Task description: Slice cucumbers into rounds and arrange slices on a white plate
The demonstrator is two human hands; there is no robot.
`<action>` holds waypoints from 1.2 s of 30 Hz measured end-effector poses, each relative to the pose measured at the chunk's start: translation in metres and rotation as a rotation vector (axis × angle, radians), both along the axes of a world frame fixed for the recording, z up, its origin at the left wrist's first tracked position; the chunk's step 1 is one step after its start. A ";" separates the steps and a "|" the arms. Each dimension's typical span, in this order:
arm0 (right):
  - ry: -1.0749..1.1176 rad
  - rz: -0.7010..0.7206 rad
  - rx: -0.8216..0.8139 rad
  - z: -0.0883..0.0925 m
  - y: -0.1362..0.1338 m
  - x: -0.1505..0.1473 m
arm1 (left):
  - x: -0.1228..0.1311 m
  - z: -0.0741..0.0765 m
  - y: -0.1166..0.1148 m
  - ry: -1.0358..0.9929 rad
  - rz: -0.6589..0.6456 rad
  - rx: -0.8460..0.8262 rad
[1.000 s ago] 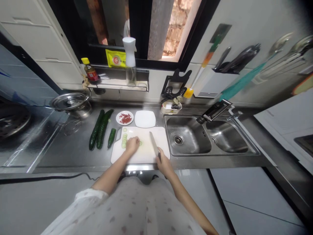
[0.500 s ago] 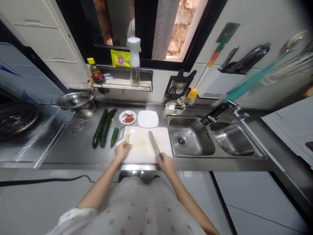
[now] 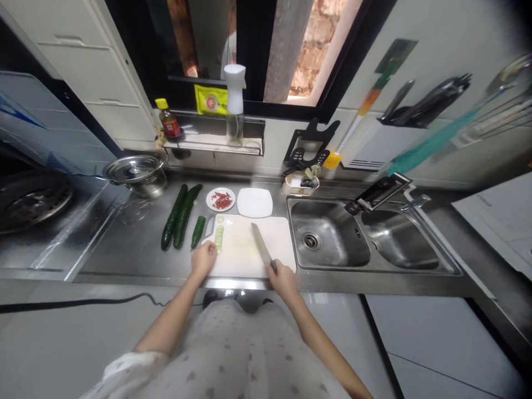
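Observation:
A white cutting board (image 3: 274,238) lies on the steel counter in front of me. My right hand (image 3: 282,277) grips the handle of a knife (image 3: 261,249), blade flat-angled over the board's middle. My left hand (image 3: 203,257) rests at the board's left edge, fingers curled, beside a row of cucumber slices (image 3: 218,233). A short cucumber piece (image 3: 198,231) and two whole cucumbers (image 3: 179,216) lie just left of the board.
A small plate of red chopped bits (image 3: 220,199) and an empty white plate (image 3: 255,202) sit behind the board. A double sink (image 3: 332,244) is to the right, a lidded steel pot (image 3: 135,174) to the left. Bottles stand on a shelf (image 3: 211,144).
My left hand slid from the board's middle to its left edge, pushing cucumber slices into a row there. The knife hand stayed nearly still.

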State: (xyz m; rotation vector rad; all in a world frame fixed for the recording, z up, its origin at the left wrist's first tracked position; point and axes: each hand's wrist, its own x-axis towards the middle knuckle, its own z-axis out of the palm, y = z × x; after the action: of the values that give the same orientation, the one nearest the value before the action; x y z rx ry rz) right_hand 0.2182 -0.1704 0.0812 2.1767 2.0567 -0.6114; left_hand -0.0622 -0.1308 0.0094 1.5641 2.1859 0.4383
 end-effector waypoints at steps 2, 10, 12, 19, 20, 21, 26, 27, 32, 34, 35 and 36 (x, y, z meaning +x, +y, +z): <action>0.009 -0.003 0.001 0.001 0.000 0.001 | 0.001 0.001 -0.001 0.016 -0.010 0.006; 0.034 -0.018 0.009 0.006 -0.004 0.002 | 0.005 0.010 0.024 -0.003 0.033 0.038; 0.040 -0.016 0.011 0.007 -0.006 0.002 | 0.005 0.014 0.039 0.009 0.036 0.040; 0.063 -0.020 0.001 0.005 -0.009 0.007 | 0.008 0.027 0.093 0.148 -0.029 -0.016; 0.067 -0.024 -0.001 0.005 -0.010 0.008 | 0.009 0.027 0.099 0.176 -0.041 -0.036; 0.071 -0.027 -0.002 0.005 -0.010 0.009 | 0.010 0.027 0.104 0.201 -0.049 -0.057; 0.083 -0.048 -0.001 0.002 -0.011 0.012 | 0.012 0.023 0.118 0.259 -0.088 -0.113; 0.088 -0.050 0.001 0.002 -0.011 0.013 | 0.011 0.022 0.119 0.268 -0.096 -0.112; 0.121 -0.048 0.014 -0.001 -0.010 0.015 | 0.011 0.021 0.119 0.322 -0.117 -0.104; 0.119 -0.043 0.019 -0.003 -0.009 0.015 | 0.011 0.022 0.120 0.337 -0.125 -0.095; 0.116 -0.039 0.022 -0.003 -0.008 0.014 | 0.011 0.022 0.120 0.338 -0.127 -0.088; 0.112 -0.036 0.026 -0.003 -0.007 0.014 | 0.011 0.023 0.120 0.332 -0.124 -0.082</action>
State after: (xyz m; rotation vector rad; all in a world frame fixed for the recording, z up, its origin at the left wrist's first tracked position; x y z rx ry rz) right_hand 0.2322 -0.1779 0.0778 2.2466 2.0946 -0.7314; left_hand -0.0510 -0.0103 0.0326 1.8209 2.2910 0.0505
